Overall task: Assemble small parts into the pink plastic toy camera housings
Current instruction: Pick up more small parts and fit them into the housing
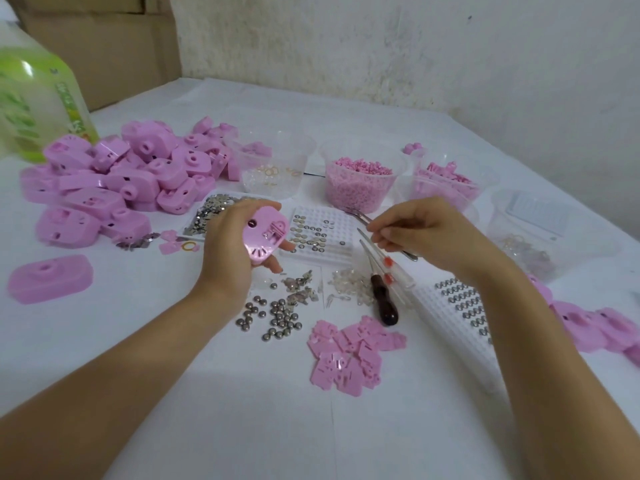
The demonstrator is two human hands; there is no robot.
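Observation:
My left hand point(230, 249) grips a pink camera housing point(265, 235) above the table, its open inside turned toward me with small parts seated in it. My right hand point(420, 233) pinches metal tweezers point(360, 216) whose tips point left, a short way right of the housing. Below them lies a white grid tray point(322, 233) holding small round metal pieces. A heap of pink housings point(128, 178) covers the table's left side, and one housing point(50, 278) lies alone at the near left.
Clear cups with pink pellets point(360, 183), pink parts point(445, 185) and rings point(273, 171) stand at the back. Metal domes point(277, 318), flat pink plates point(349, 355), screwdrivers point(384, 289) and a second tray with springs point(460, 306) lie in front. A green bottle point(38, 102) stands far left.

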